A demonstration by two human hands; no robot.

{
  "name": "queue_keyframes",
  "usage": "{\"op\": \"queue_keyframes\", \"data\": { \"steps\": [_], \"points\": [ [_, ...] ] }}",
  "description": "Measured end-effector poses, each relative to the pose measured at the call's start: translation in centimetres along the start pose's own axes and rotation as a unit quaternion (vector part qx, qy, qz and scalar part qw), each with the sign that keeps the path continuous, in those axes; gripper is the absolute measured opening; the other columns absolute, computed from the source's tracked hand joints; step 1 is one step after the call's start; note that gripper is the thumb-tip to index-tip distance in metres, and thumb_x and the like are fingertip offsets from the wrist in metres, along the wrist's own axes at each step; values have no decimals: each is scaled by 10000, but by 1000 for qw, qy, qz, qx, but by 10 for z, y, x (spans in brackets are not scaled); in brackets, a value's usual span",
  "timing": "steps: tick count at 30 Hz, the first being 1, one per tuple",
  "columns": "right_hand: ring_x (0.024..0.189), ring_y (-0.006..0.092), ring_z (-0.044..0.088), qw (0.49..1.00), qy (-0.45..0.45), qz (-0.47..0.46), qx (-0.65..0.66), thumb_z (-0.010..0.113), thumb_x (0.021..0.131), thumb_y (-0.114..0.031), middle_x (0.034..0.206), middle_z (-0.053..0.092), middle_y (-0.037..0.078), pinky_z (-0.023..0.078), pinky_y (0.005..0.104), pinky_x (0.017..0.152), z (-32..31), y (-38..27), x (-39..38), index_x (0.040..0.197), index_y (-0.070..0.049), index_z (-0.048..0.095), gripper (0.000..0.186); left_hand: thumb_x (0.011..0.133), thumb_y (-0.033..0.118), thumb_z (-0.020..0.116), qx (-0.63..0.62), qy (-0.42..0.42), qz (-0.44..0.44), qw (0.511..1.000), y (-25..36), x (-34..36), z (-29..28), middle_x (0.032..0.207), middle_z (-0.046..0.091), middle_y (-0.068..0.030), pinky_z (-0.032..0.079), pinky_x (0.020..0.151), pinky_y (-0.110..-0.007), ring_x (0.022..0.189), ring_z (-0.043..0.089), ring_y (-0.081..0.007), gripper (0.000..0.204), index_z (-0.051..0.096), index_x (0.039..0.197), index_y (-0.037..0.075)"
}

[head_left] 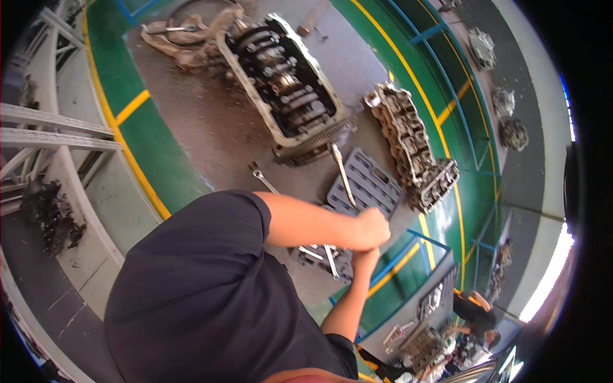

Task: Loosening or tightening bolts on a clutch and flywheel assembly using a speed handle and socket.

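A long steel wrench (345, 179) runs from the lower corner of an engine block (305, 108) with its crankshaft exposed. My left hand (371, 226) is closed around the near end of this wrench. Just below it my right hand (365, 258) is closed in line with the same handle, touching the left; the handle itself is mostly hidden there. Behind the wrench lies a grey molded tool case (383, 190). A combination wrench (265, 182) lies left of it, partly behind my forearm. More wrenches (331, 260) rest on a lower case section.
A cylinder head (399, 134) lies at right on the grey worktop (172, 108); crumpled rags (185, 41) sit at back left. Blue railings (434, 32) border the green, yellow-lined floor. White metal frames (57, 134) stand left. A co-worker (472, 319) is at another bench, lower right.
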State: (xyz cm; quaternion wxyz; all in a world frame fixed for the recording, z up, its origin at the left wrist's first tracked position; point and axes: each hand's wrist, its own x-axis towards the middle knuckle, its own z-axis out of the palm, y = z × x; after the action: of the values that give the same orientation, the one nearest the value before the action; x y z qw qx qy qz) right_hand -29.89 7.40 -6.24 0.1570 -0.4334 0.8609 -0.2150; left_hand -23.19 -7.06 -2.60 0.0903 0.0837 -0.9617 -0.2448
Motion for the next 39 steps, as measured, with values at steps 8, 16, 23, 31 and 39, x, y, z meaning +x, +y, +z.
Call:
{"op": "queue_keyframes", "data": {
  "steps": [8, 16, 23, 31, 39],
  "points": [
    [832, 415, 643, 979, -87, 2, -185, 654, 794, -137, 885, 665, 196, 507, 496, 713, -7, -24, -11, 852, -26, 631, 127, 824, 252, 613, 17, -138, 54, 989, -20, -77, 35, 787, 719, -60, 504, 684, -434, 772, 693, -233, 166, 731, 833, 137],
    [900, 360, 654, 992, -119, 36, -32, 778, 781, -244, 927, 674, 177, 513, 417, 785, 6, -26, -32, 930, -16, 711, 281, 858, 150, 674, -422, 48, -100, 900, -53, -150, 9, 1082, 622, -94, 509, 898, -397, 1056, 608, -254, 241, 619, 1077, 66],
    [812, 324, 649, 993, 47, 55, -95, 764, 798, -230, 850, 663, 113, 508, 419, 710, 25, -8, -45, 878, -59, 704, 197, 969, 175, 581, -752, 210, -369, 505, -89, -129, -3, 1184, 595, -94, 519, 918, -379, 1085, 585, -205, 298, 558, 1225, 26],
    [781, 319, 653, 984, 99, 100, -112, 772, 799, -226, 828, 675, 103, 503, 419, 684, 13, 33, -117, 861, -66, 699, 187, 762, 39, 661, 65, 263, -55, 961, -102, -103, -75, 1020, 588, -130, 536, 776, -366, 995, 601, -292, 257, 626, 1017, 36],
    [839, 330, 668, 953, 84, 267, -114, 785, 780, -325, 874, 699, 114, 517, 436, 737, 42, 66, -204, 889, -106, 725, 253, 815, 50, 601, 306, -182, -52, 933, -152, -41, -124, 994, 618, -162, 553, 823, -421, 974, 633, -344, 106, 647, 901, 9]
  ]
}}
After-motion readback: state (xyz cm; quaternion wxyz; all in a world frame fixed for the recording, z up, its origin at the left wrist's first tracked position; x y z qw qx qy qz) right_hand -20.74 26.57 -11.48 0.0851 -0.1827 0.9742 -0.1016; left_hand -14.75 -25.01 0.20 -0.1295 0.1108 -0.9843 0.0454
